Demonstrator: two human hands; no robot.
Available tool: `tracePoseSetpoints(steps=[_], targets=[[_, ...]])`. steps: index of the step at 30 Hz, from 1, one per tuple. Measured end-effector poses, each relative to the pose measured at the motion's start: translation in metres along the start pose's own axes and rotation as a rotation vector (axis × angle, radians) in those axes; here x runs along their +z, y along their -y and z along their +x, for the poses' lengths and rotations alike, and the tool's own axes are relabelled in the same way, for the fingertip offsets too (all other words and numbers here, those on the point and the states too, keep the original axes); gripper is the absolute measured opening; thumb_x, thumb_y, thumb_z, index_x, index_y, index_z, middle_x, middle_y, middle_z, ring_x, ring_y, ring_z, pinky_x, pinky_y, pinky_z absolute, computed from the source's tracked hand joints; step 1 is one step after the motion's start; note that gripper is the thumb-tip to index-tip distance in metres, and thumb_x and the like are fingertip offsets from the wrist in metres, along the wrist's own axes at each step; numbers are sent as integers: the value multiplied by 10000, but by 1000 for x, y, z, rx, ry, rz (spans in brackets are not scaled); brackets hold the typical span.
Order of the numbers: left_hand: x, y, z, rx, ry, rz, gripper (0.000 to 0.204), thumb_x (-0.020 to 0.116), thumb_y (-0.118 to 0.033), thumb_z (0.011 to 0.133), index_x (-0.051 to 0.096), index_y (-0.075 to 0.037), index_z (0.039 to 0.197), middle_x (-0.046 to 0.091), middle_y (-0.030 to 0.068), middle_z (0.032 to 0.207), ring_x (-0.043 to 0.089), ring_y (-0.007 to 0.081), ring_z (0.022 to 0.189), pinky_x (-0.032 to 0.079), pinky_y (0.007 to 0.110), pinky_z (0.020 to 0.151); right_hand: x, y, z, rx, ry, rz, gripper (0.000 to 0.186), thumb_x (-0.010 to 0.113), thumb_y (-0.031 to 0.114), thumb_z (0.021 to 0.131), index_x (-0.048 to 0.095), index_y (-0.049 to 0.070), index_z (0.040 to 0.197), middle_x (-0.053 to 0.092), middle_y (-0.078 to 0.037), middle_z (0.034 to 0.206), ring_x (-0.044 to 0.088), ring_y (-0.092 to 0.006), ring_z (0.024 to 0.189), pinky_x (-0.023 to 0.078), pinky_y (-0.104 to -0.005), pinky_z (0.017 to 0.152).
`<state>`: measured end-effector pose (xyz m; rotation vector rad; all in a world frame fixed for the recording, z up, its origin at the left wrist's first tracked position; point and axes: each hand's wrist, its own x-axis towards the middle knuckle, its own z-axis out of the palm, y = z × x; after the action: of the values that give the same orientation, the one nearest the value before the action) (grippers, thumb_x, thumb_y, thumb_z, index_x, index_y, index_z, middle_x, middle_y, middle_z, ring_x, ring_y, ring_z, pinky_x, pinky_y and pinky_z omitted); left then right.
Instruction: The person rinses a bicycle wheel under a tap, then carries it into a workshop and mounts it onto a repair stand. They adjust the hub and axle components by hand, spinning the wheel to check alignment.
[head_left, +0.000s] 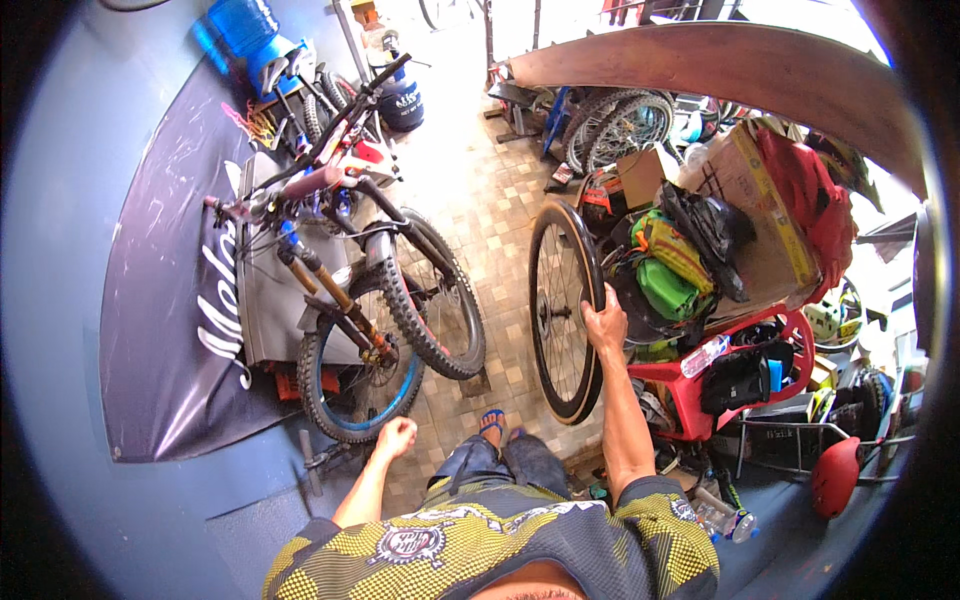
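Note:
My right hand [605, 322] is closed round the rim and tyre of a bicycle wheel [538, 270]. The wheel is upright, with a deep black rim, a tan-edged tyre, thin spokes and a hub at its middle. My left hand [397, 436] hangs low with its fingers curled in, and nothing shows in it. It is nearest to the blue-rimmed front wheel [312, 392] of a mountain bike parked on the left. A second knobbly-tyred bicycle wheel [470, 345] stands just beside that one.
Mountain bikes and a grey cabinet [270, 300] line the left wall, before a dark banner [165, 330]. On the right are a red plastic chair [690, 405], a large cardboard box [765, 235], bags and a red helmet [836, 477]. A tiled floor [490, 225] runs between them.

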<state>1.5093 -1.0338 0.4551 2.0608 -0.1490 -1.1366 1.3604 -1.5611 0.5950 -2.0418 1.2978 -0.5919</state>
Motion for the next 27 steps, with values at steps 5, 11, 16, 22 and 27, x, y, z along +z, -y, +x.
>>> tracePoseSetpoints(steps=[5,11,16,22,27], targets=[[5,-129,75,-4,-50,-95,219,692,-275,979,706,-77,1072,722,21,877,695,122,742,545,296,613,-9,60,97,-23,-8,57,615,766,281,858,573,147,1425,767,-175,910,750,-372,856,566,-467,788],[27,-142,102,-324,-208,-225,262,688,-267,984,668,-43,1120,724,75,877,687,165,682,577,360,558,27,124,243,-97,23,122,575,751,266,884,563,181,1421,767,-181,916,740,-404,836,567,-499,787],[91,-150,54,-433,-371,-274,285,656,-298,988,695,-49,1122,747,99,947,719,225,741,584,399,615,107,172,353,-62,141,-38,571,722,278,892,516,233,1422,759,-210,941,725,-438,922,550,-530,823],[133,-192,111,-494,-318,124,320,658,-357,927,752,-64,1014,756,123,925,727,273,795,563,429,688,277,71,471,29,284,-227,625,713,292,846,478,226,1421,729,-277,1045,692,-475,1004,536,-555,870],[102,-243,198,-614,-337,106,351,664,-402,876,773,-80,964,761,141,918,726,310,820,552,449,742,339,145,566,-78,186,-65,492,696,268,849,544,248,1316,739,-247,933,711,-474,919,550,-533,793]])
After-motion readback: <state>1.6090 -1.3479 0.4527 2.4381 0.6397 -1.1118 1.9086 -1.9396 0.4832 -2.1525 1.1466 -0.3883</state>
